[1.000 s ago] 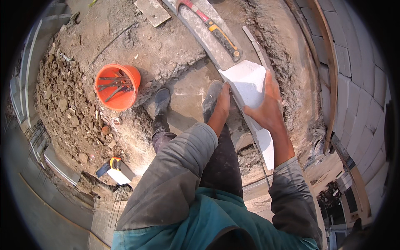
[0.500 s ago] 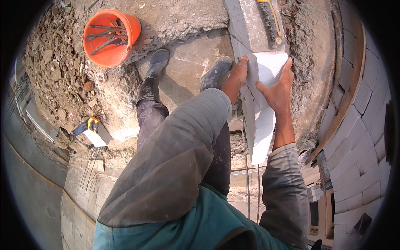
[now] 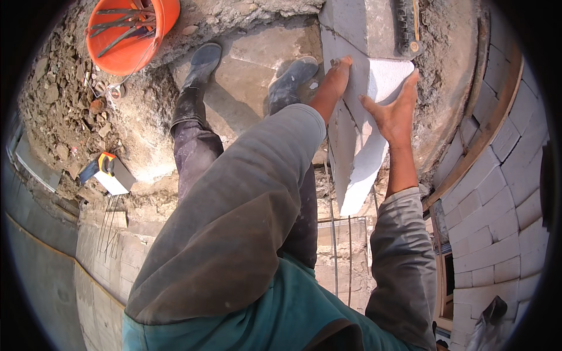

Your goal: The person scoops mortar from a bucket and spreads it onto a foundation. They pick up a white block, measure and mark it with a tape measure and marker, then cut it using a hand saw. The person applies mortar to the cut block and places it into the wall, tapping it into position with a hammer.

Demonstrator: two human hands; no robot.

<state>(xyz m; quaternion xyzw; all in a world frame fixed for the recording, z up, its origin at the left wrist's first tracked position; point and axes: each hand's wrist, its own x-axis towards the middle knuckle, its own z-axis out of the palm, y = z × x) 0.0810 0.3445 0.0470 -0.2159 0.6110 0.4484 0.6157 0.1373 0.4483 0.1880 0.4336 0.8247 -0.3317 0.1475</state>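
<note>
A pale lightweight concrete block (image 3: 366,169) stands at the near end of a low grey block wall (image 3: 345,29), its white top narrowing toward me. My left hand (image 3: 332,85) presses on the block's left side with fingers bent; part of the grip is hidden. On the right, my right hand (image 3: 395,120) clasps the block, thumb on the white face and fingers around the far right edge. Farther along the wall top lies a dark toothed tool (image 3: 405,32) with a yellow handle, just beyond the block.
An orange bucket (image 3: 117,61) of metal rods and tools stands at far left near rubble (image 3: 52,93). A block piece with a yellow-and-black-handled saw (image 3: 111,169) sits lower left. Thin rebar rods (image 3: 335,251) run below the block. A block wall (image 3: 497,216) curves along the right.
The view has shifted, so the bucket and saw appear farther left and higher. Both hands stay on the block, which appears slightly more tilted.
</note>
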